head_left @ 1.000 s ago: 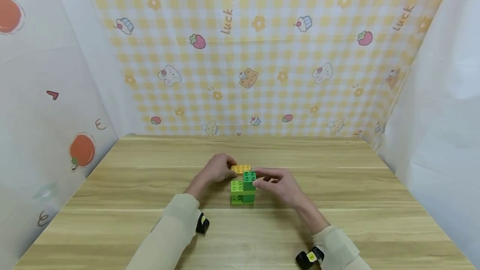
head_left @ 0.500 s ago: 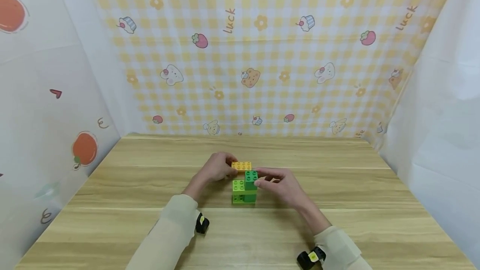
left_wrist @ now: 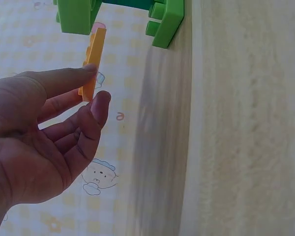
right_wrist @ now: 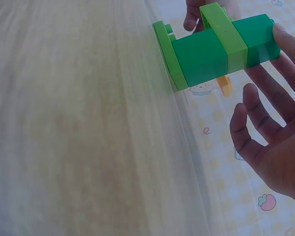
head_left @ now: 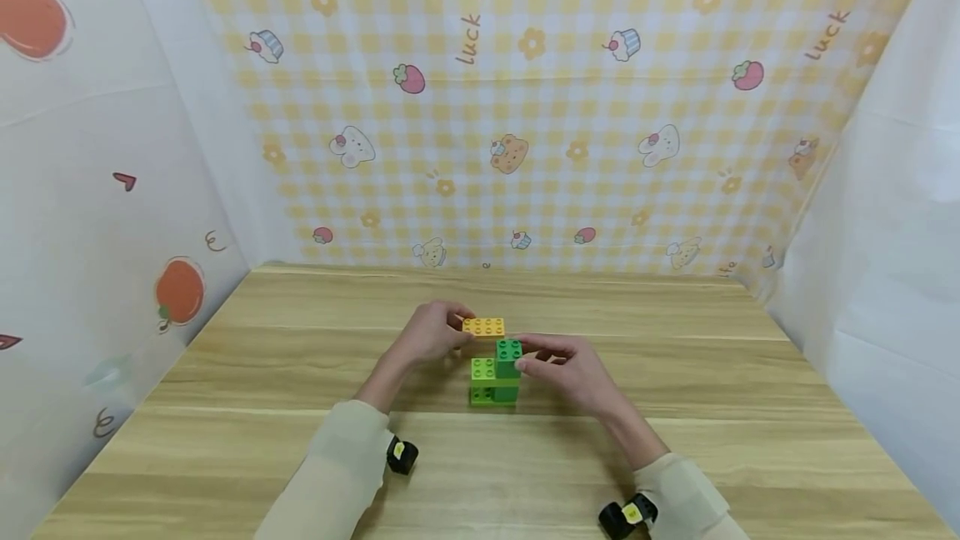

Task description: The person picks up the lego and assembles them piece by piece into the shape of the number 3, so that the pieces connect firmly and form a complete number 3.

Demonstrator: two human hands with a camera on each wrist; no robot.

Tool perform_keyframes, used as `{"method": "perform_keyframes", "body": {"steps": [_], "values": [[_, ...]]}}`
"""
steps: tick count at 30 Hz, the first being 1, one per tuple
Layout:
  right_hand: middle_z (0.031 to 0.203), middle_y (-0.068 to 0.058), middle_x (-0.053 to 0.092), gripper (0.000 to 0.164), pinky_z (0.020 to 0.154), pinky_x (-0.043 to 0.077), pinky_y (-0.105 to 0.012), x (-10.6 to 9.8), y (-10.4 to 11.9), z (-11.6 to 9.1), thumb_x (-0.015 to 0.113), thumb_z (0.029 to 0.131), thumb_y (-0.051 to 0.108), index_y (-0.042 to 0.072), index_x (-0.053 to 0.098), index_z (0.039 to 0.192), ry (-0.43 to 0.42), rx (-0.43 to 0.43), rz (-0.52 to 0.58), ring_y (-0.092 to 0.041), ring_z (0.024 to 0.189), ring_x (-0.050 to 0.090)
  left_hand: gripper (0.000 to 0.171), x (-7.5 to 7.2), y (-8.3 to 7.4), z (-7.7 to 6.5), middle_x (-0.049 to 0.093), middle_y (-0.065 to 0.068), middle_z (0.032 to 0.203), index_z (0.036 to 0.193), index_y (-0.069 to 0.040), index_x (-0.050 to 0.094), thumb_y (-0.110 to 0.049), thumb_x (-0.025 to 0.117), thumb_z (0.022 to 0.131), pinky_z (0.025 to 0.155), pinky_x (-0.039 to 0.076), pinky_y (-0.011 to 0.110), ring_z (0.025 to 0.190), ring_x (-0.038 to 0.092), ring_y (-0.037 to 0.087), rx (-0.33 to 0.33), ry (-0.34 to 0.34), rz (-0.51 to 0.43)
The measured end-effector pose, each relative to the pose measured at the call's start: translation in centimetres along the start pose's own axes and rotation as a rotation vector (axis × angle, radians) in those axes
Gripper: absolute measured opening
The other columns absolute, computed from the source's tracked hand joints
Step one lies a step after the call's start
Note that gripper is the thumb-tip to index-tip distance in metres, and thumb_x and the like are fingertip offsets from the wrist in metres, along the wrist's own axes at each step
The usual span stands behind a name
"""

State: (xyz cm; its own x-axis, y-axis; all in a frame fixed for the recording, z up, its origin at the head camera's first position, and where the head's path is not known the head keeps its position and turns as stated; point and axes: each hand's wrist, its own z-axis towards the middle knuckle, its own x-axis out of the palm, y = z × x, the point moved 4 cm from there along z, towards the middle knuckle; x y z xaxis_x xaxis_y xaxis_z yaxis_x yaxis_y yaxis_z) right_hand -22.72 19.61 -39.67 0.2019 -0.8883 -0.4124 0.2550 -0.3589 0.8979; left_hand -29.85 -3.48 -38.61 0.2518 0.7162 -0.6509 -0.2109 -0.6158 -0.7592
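My left hand (head_left: 431, 333) pinches one end of a thin yellow-orange brick (head_left: 483, 327) between thumb and fingers. In the left wrist view this yellow-orange brick (left_wrist: 96, 56) is held off the table, its studs facing up. Just in front of it stands a small stack. A dark green brick (head_left: 508, 358) tops its right side, over a lime green brick (head_left: 482, 370). Below come another dark green brick (right_wrist: 200, 56) and a thin lime base brick (right_wrist: 169, 56) on the table. Thumb and fingers of my right hand (head_left: 568, 367) grip the top dark green brick.
The wooden table (head_left: 675, 407) runs back to a yellow checked cloth (head_left: 577, 107). White printed cloth (head_left: 82, 157) hangs at the left side, and plain white cloth (head_left: 892, 232) at the right. Each wrist wears a black camera (head_left: 402, 455).
My left hand has carried the yellow-orange brick a little away from the stack, widening the gap in the head view. The right hand keeps its grip. The head view has shifted slightly.
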Motion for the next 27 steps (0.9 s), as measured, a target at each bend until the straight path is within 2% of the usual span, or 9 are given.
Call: {"method": "perform_keyframes", "body": {"steps": [11, 21, 27], "values": [[0.124, -0.008, 0.077, 0.033, 0.083, 0.054, -0.03, 0.0, -0.1, 0.1, 0.076, 0.098, 0.026, 0.016, 0.077, 0.13, 0.0, -0.013, -0.009, -0.024, 0.104, 0.064, 0.035, -0.4, -0.3, -1.1, 0.075, 0.01, 0.104, 0.128, -0.005, 0.074, -0.014, 0.08, 0.094, 0.08, 0.057, 0.035, 0.082, 0.071, 0.016, 0.002, -0.028, -0.027], [0.122, -0.007, 0.078, 0.033, 0.081, 0.054, -0.03, -0.1, -0.2, 0.1, 0.076, 0.098, 0.026, 0.016, 0.077, 0.13, 0.003, -0.011, -0.013, -0.023, 0.102, 0.065, 0.033, -0.3, -0.5, -1.9, 0.075, 0.006, 0.097, 0.125, -0.004, 0.075, -0.014, 0.079, 0.094, 0.072, 0.052, 0.027, 0.086, 0.066, 0.016, 0.015, -0.066, -0.053], [0.122, -0.006, 0.078, 0.032, 0.083, 0.055, -0.03, -0.1, -0.1, 0.1, 0.076, 0.098, 0.026, 0.017, 0.077, 0.129, 0.0, -0.01, -0.021, -0.024, 0.104, 0.065, 0.032, -0.4, -0.7, -2.0, 0.075, 0.005, 0.098, 0.125, -0.005, 0.076, -0.016, 0.079, 0.094, 0.073, 0.051, 0.027, 0.088, 0.066, 0.016, 0.009, -0.067, -0.046]]}}
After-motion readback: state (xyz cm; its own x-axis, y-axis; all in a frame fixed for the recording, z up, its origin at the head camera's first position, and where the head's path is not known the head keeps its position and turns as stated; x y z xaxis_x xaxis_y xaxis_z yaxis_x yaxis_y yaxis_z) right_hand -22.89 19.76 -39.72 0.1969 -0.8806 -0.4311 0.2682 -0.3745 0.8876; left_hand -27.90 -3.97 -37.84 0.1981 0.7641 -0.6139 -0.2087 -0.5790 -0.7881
